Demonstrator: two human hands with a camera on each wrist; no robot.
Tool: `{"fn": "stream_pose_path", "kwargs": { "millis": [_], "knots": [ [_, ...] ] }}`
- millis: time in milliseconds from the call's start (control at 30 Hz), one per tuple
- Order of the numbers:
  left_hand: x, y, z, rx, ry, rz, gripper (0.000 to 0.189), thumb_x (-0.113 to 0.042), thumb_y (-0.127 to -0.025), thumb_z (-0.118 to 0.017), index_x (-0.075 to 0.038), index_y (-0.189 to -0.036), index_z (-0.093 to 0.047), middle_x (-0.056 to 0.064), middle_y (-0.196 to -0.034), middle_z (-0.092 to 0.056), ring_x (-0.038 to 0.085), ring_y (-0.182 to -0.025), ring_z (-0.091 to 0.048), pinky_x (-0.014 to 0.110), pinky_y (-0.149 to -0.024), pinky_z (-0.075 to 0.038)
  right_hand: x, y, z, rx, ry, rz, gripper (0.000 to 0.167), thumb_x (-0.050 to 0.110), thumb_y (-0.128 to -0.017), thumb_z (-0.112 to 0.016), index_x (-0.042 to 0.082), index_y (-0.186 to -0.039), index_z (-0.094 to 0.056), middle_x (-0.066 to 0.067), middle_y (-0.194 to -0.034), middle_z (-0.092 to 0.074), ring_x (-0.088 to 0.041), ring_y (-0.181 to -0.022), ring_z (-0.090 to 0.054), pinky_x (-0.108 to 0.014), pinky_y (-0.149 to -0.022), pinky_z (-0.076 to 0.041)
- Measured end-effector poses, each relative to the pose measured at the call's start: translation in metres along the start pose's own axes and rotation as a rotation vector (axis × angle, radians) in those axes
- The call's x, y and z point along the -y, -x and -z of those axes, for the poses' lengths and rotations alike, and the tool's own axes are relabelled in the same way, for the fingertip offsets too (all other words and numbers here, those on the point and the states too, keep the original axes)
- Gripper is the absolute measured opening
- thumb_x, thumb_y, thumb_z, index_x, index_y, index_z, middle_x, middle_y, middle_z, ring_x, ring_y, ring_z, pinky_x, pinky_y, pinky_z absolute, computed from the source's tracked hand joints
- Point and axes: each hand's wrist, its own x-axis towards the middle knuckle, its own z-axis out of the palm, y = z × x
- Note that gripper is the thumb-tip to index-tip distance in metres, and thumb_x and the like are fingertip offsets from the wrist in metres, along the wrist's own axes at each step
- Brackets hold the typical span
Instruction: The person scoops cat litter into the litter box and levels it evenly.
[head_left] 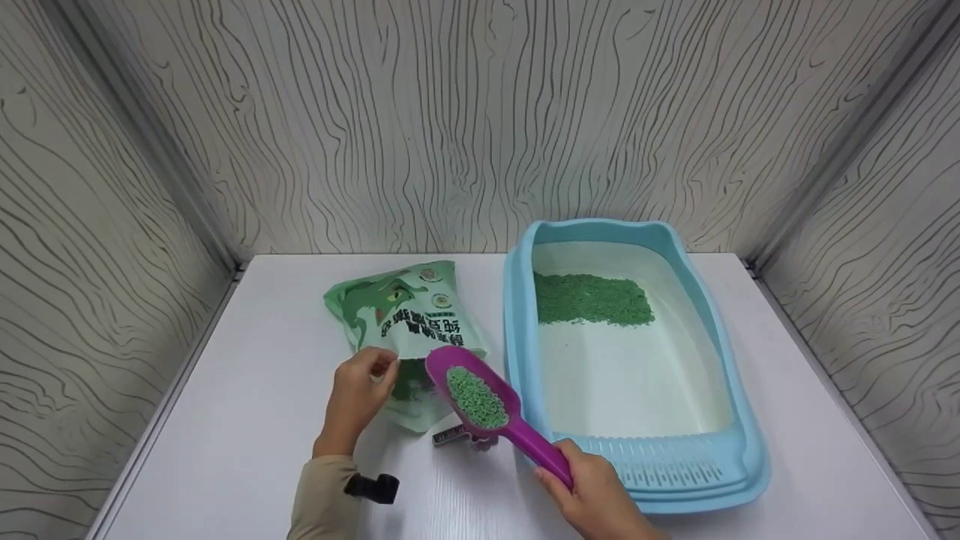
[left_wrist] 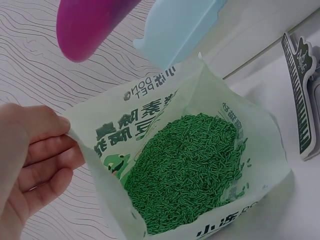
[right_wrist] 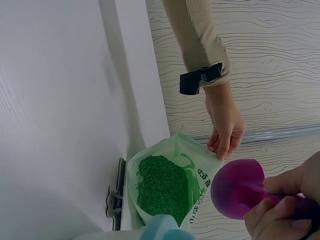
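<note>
My left hand (head_left: 362, 394) pinches the top edge of a pale green bag (head_left: 416, 322), holding its mouth open. Green pellets (left_wrist: 185, 170) fill the inside of the bag in the left wrist view. In my right hand (head_left: 596, 491) is the handle of a purple scoop (head_left: 525, 439), fingers wrapped round it. A heap of green pellets (head_left: 476, 397) sits in the scoop's bowl, which is held over the bag's near side, left of the light blue litter box (head_left: 525, 360). From the right wrist view, the scoop (right_wrist: 237, 187) shows beside the bag's mouth, outside it.
A patch of green pellets (head_left: 592, 300) lies in the far left part of the litter box. A dark-toothed clip (left_wrist: 300, 95) lies on the white table (head_left: 247, 375) by the bag. Wood-grain panels (head_left: 450, 127) stand behind and at both sides.
</note>
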Motion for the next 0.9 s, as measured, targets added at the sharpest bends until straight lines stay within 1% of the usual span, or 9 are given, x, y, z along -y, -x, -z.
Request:
{"fn": "stream_pose_path", "kwargs": {
  "millis": [133,200,333,500,667,900],
  "knots": [
    [-0.001,-0.001,0.000,0.001,-0.004,0.003,0.006,0.001,-0.081,-0.071,-0.002,-0.084,-0.067,0.008,-0.076,-0.070,0.017,-0.066,-0.065,0.030,-0.062,-0.057,-0.001,-0.001,0.006,-0.024,-0.019,0.008,0.028,0.025,-0.091,-0.064,0.000,-0.102,-0.058,0.000,-0.068,-0.055,0.002,-0.056,-0.041,-0.014,-0.050,-0.038],
    [-0.001,0.000,0.000,0.007,-0.007,0.015,0.005,0.000,-0.081,-0.071,-0.003,-0.084,-0.067,0.007,-0.077,-0.070,0.017,-0.067,-0.065,0.030,-0.063,-0.058,-0.002,-0.003,0.011,-0.036,-0.029,-0.004,0.027,0.025,-0.092,-0.063,0.000,-0.102,-0.058,0.000,-0.068,-0.055,0.002,-0.055,-0.042,-0.014,-0.049,-0.037],
    [-0.002,0.001,0.000,0.017,-0.009,0.028,0.005,-0.001,-0.082,-0.070,-0.003,-0.085,-0.067,0.007,-0.078,-0.070,0.016,-0.068,-0.065,0.029,-0.064,-0.058,-0.003,-0.006,0.020,-0.041,-0.054,-0.073,0.032,0.026,-0.091,-0.065,-0.001,-0.106,-0.058,-0.001,-0.069,-0.055,-0.001,-0.055,-0.044,-0.013,-0.049,-0.038],
    [-0.002,0.001,0.000,0.012,-0.011,0.012,0.006,0.000,-0.081,-0.071,-0.004,-0.084,-0.066,0.006,-0.077,-0.069,0.015,-0.067,-0.065,0.028,-0.062,-0.057,-0.005,-0.011,0.030,-0.050,-0.083,-0.143,0.034,0.024,-0.090,-0.066,-0.003,-0.109,-0.057,-0.002,-0.068,-0.054,-0.004,-0.055,-0.046,-0.012,-0.048,-0.040],
    [-0.001,0.000,0.001,0.019,-0.006,0.017,0.006,0.000,-0.081,-0.071,-0.003,-0.084,-0.067,0.006,-0.077,-0.069,0.015,-0.067,-0.065,0.028,-0.062,-0.057,-0.007,-0.014,0.038,-0.100,-0.053,-0.164,0.030,0.021,-0.088,-0.068,-0.001,-0.106,-0.059,-0.002,-0.066,-0.052,-0.004,-0.053,-0.042,-0.012,-0.048,-0.037],
    [-0.001,0.000,0.001,0.024,-0.005,0.032,0.006,0.000,-0.081,-0.071,-0.003,-0.084,-0.067,0.006,-0.077,-0.070,0.015,-0.068,-0.065,0.028,-0.063,-0.058,-0.009,-0.013,0.046,-0.149,-0.014,-0.195,0.029,0.020,-0.087,-0.070,0.001,-0.107,-0.061,-0.003,-0.066,-0.054,-0.005,-0.053,-0.042,-0.013,-0.049,-0.038]
  ]
}}
